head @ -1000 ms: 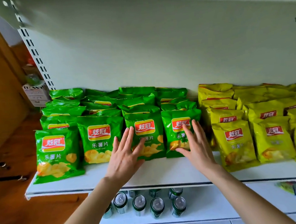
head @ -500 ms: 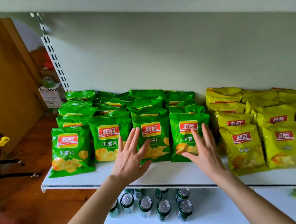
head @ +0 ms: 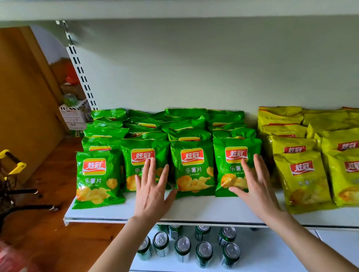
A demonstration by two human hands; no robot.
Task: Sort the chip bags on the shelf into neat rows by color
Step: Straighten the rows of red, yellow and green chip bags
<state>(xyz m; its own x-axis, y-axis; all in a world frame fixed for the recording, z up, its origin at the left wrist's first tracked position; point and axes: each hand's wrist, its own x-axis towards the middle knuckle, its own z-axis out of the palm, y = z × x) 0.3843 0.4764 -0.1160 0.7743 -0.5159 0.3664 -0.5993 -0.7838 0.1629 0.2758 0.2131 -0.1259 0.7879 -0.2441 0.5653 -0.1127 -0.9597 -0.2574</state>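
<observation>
Green foil fills the left half of the white shelf [head: 203,209] in this head-camera view. The green chip bags [head: 194,171] stand in four files, overlapped front to back like roof tiles so that each label shows. The yellow chip bags [head: 303,178] are massed to the right, with a bare strip keeping the two colours apart.

The person's left hand [head: 151,195] lies flat on the second front bag [head: 128,162], fingers straight and spread, gripping nothing. The right hand [head: 255,183] rests the same way on the fourth front bag [head: 223,164], with the thumb near its lower edge. The flat palms suggest patting and squaring the front row rather than lifting. The leftmost front bag [head: 98,181] appears to sit slightly forward of its neighbours.

Every bag carries a red badge with the white characters 炫冠. The green ones read 乐薯片 beneath it, with a small "Le shu pian" legible on the third.

Drink cans [head: 182,247] stand on the shelf below, and a wire basket with yellow handles [head: 4,174] sits on the floor to the left.
</observation>
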